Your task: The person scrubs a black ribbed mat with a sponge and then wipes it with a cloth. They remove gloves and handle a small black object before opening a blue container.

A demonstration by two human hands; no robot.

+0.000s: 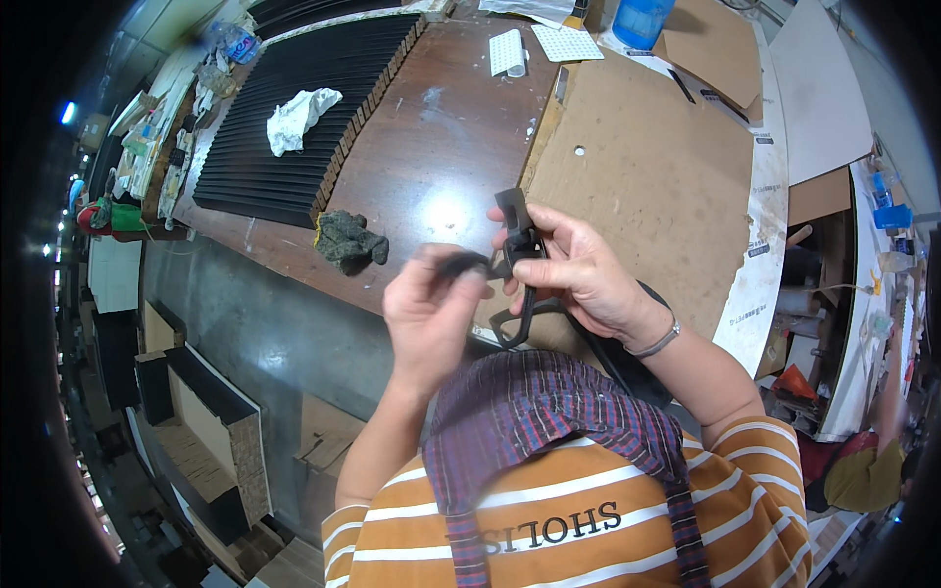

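In front of my chest, both hands work on a black strap (pixel 513 208) with a dark buckle-like piece on it. My right hand (pixel 588 269) is closed, pinching the strap between thumb and fingers. My left hand (pixel 429 312), slightly blurred, is closed on another part of the strap just to the left. A loop of the strap hangs below my right hand's fingers, and more black material runs down beneath my right wrist. A dark grey work glove (pixel 349 242) with a yellow cuff edge lies on the table left of my hands.
Stacked black strips (pixel 309 93) bear a crumpled white tissue (pixel 299 120) at the far left. Brown cardboard (pixel 647 167) covers the table's right part. A blue container (pixel 639 22) and white perforated sheets (pixel 567 43) sit at the back. Open cardboard boxes (pixel 211 431) stand lower left.
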